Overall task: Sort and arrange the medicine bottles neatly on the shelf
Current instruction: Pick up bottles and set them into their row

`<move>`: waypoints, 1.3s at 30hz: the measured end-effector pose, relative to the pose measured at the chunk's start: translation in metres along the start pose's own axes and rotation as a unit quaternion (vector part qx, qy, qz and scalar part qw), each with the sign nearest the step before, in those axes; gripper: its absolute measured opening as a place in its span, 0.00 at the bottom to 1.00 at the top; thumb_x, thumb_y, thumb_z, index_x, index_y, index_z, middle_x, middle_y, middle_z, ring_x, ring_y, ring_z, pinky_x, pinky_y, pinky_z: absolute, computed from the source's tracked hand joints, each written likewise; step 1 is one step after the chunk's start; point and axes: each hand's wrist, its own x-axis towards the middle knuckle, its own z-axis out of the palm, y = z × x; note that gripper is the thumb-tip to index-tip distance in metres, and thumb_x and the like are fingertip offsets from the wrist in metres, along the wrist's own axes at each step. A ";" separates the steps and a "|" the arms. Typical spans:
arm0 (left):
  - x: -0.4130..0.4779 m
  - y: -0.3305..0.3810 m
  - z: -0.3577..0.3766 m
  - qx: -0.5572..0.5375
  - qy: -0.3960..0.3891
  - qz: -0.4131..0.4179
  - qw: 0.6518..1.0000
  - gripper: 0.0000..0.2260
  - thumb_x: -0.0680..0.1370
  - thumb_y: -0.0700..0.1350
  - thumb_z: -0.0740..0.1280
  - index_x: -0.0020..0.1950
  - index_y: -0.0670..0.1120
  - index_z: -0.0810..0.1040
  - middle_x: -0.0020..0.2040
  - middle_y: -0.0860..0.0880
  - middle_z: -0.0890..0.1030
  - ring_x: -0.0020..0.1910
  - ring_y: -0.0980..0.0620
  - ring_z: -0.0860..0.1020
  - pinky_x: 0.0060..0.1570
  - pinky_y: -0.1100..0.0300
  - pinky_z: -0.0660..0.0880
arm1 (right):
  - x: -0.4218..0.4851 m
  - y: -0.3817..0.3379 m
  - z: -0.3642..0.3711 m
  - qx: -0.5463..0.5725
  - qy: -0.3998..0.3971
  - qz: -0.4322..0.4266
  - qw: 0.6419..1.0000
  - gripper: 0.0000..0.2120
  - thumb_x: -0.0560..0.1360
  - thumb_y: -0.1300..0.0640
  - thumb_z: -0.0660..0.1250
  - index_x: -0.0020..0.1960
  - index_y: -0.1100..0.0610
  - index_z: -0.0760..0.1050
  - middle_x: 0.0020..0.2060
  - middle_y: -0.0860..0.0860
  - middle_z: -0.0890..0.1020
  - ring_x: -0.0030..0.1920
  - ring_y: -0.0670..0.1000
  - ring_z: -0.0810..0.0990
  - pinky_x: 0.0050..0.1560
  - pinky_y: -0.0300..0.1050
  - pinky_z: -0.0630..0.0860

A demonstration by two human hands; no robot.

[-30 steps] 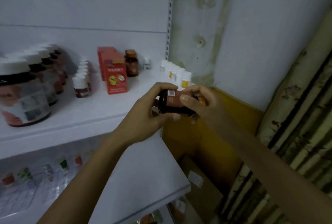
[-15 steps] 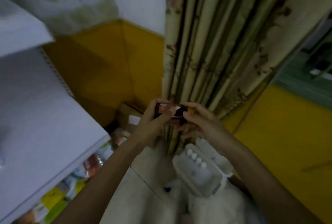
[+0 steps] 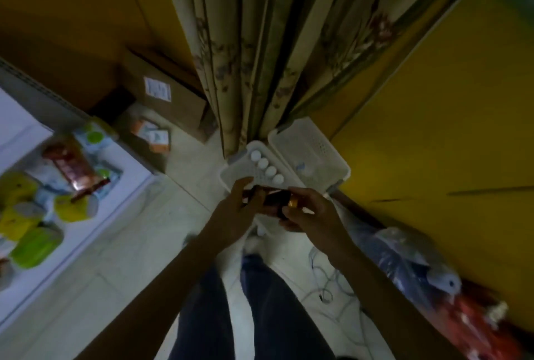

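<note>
Looking straight down; person's legs [image 3: 268, 316] in dark trousers at the bottom, standing on a pale tiled floor [image 3: 115, 273]; a white cable [image 3: 326, 290] is tangled on the floor by the right leg.

Both forearms reach forward and meet mid-frame. The left hand [image 3: 234, 215] has its fingers curled round the base end of a dark medicine bottle [image 3: 274, 199]; the right hand [image 3: 313, 213] grips the other end, fingertips by the gold cap [image 3: 294, 202] - whether it is turning the cap, can't tell. The bottle lies sideways, cap to the right, held in the air between the two hands; it is not on the shelf - it hangs over the near edge of a white basket [image 3: 239, 170] on the floor.

That basket holds a row of four white-capped bottles [image 3: 267, 167] along its right wall; a second white basket [image 3: 310, 143] sits touching it on the right, contents blurry.

Left side: a white shelf [image 3: 127, 174] with yellow-green packs [image 3: 29, 241] and a brown foil packet [image 3: 72, 167] lying on top of other goods. Right side: a clear plastic-wrapped bundle [image 3: 404, 255] against a yellow wall [image 3: 448, 128].

Farther back: a cardboard box [image 3: 170, 105] with a white label, small orange-and-white packs [image 3: 153, 135] just in front of it; a floral curtain [image 3: 254, 56] hangs down to the baskets.
</note>
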 end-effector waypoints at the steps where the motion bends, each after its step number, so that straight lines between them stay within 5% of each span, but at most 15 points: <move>1: 0.005 -0.012 0.003 0.022 -0.004 -0.010 1.000 0.16 0.81 0.44 0.60 0.67 0.51 0.64 0.60 0.48 0.74 0.57 0.50 0.75 0.58 0.58 0.73 | 0.008 0.016 0.001 -0.039 0.036 0.001 0.999 0.14 0.74 0.66 0.69 0.54 0.51 0.74 0.46 0.46 0.80 0.44 0.52 0.82 0.48 0.51 0.81; 5: 0.028 -0.057 0.010 0.192 -0.021 -0.055 0.980 0.26 0.80 0.49 0.63 0.75 0.49 0.58 0.71 0.47 0.69 0.69 0.47 0.68 0.62 0.59 0.65 | 0.048 0.053 -0.004 -0.225 0.107 0.005 0.969 0.13 0.74 0.59 0.69 0.58 0.53 0.73 0.39 0.38 0.76 0.36 0.35 0.77 0.36 0.26 0.70; 9: 0.051 -0.098 0.021 0.296 -0.031 -0.020 0.954 0.27 0.79 0.51 0.62 0.76 0.49 0.58 0.74 0.48 0.64 0.73 0.47 0.61 0.67 0.52 0.64 | 0.100 0.084 -0.014 -0.415 0.059 -0.011 0.908 0.18 0.73 0.55 0.70 0.60 0.57 0.72 0.51 0.54 0.80 0.50 0.55 0.80 0.44 0.41 0.71; 12: 0.071 -0.126 0.034 0.392 -0.050 0.045 0.918 0.27 0.79 0.51 0.63 0.76 0.46 0.59 0.75 0.46 0.63 0.74 0.47 0.59 0.69 0.51 0.63 | 0.127 0.100 -0.015 -0.477 0.035 -0.011 0.878 0.19 0.74 0.54 0.68 0.62 0.59 0.70 0.54 0.57 0.78 0.53 0.59 0.79 0.47 0.45 0.73; 17: 0.103 -0.166 0.046 0.476 -0.048 0.177 0.860 0.26 0.69 0.46 0.75 0.64 0.38 0.74 0.63 0.37 0.77 0.65 0.36 0.72 0.59 0.39 0.71 | 0.150 0.113 -0.006 -0.547 0.030 -0.063 0.834 0.16 0.76 0.54 0.66 0.62 0.59 0.70 0.58 0.56 0.73 0.48 0.58 0.80 0.41 0.43 0.70; 26: 0.127 -0.197 0.043 0.527 -0.047 0.245 0.812 0.26 0.66 0.49 0.77 0.60 0.39 0.78 0.61 0.38 0.79 0.62 0.37 0.76 0.60 0.40 0.69 | 0.161 0.138 0.002 -0.610 0.059 -0.088 0.785 0.14 0.78 0.56 0.64 0.62 0.57 0.72 0.60 0.56 0.71 0.46 0.57 0.81 0.40 0.48 0.77; 31: 0.127 -0.200 0.044 0.528 -0.039 0.248 0.812 0.28 0.65 0.50 0.78 0.61 0.39 0.77 0.61 0.38 0.79 0.62 0.38 0.76 0.60 0.41 0.70 | 0.158 0.140 0.003 -0.613 0.100 -0.112 0.776 0.19 0.72 0.55 0.72 0.61 0.57 0.74 0.57 0.57 0.74 0.43 0.56 0.80 0.32 0.43 0.69; 35: 0.118 -0.188 0.040 0.543 -0.016 0.276 0.793 0.33 0.65 0.51 0.77 0.66 0.40 0.72 0.65 0.38 0.75 0.65 0.38 0.73 0.60 0.40 0.69 | 0.141 0.127 0.008 -0.572 0.123 -0.154 0.796 0.21 0.67 0.56 0.76 0.57 0.60 0.75 0.52 0.57 0.78 0.50 0.58 0.78 0.41 0.49 0.77; 39: 0.096 -0.162 0.024 0.552 0.023 0.292 0.781 0.37 0.65 0.51 0.77 0.70 0.41 0.68 0.69 0.39 0.71 0.67 0.39 0.71 0.61 0.40 0.69 | 0.105 0.110 0.027 -0.561 0.083 -0.185 0.803 0.32 0.68 0.54 0.74 0.69 0.57 0.66 0.64 0.58 0.74 0.66 0.59 0.72 0.62 0.58 0.73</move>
